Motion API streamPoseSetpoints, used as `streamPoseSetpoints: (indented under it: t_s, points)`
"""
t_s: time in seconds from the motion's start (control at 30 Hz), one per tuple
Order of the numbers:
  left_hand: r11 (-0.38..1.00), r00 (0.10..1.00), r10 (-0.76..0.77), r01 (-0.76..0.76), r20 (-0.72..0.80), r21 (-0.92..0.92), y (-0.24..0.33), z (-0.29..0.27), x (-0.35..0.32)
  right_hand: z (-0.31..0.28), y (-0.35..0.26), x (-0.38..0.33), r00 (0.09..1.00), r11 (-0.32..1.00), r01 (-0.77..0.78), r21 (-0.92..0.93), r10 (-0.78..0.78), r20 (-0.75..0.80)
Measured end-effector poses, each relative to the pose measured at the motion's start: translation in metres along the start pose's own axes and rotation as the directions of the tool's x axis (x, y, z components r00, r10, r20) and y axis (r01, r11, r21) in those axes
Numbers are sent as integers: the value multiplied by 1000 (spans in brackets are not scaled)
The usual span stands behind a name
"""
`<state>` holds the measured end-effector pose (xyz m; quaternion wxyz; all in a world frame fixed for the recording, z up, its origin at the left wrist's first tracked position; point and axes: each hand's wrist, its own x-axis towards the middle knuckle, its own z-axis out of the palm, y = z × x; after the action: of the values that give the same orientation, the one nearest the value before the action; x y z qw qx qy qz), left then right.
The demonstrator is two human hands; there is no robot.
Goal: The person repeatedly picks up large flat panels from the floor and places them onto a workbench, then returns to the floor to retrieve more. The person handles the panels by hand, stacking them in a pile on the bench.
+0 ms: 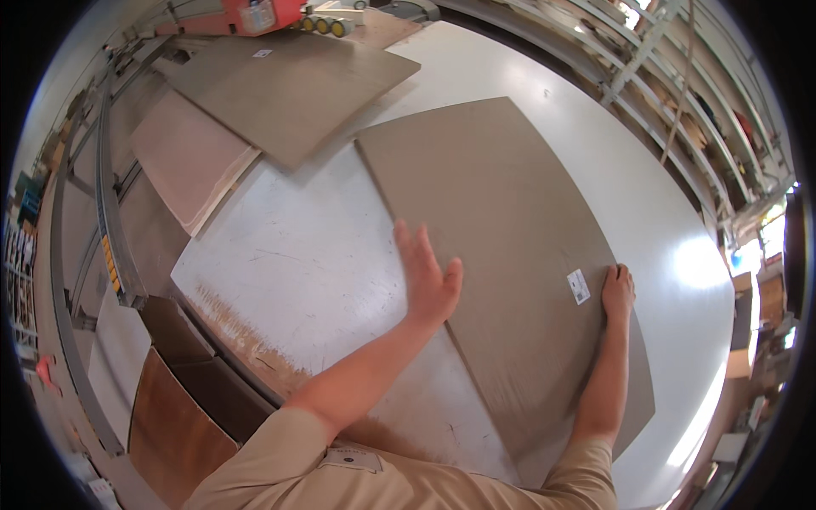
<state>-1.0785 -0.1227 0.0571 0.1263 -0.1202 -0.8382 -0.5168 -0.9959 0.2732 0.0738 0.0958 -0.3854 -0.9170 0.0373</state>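
Label [578,287] marks panel [501,187]; right fingers [623,275] bent at edge, grip unclear; left fingers [424,244] spread.

Left fingers [423,245] spread, right fingers [625,274] together, forearms [367,372] outstretched.

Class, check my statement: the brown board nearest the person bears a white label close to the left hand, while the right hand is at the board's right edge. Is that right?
Not quite: in the head view, the label is close to the right hand, not the left hand. The right hand is indeed at the board's right edge.
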Motion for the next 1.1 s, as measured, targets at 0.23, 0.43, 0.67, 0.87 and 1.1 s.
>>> streamPoseSetpoints:
  t_s: [0.23,0.43,0.67,0.87,1.1]
  points:
    - [980,944,171,-133,281,-150,38,95,3,-32,141,-100,933,933,-359,-38,358,-24]
    - [882,745,437,-242,504,-405,102,173,-55,-104,256,-315,798,778,-586,226,602,-6]
    - [824,468,506,-12,724,-567,163,194,-184,-172,252,-562,306,191,-928,321,881,360]
    - [802,300,586,-85,753,-591,188,107,-283,-182,236,-685,31,-94,-954,286,915,401]
    - [863,-777,-59,276,627,422,97,-121,-300,-194,177,-861,-156,-218,-947,237,954,255]
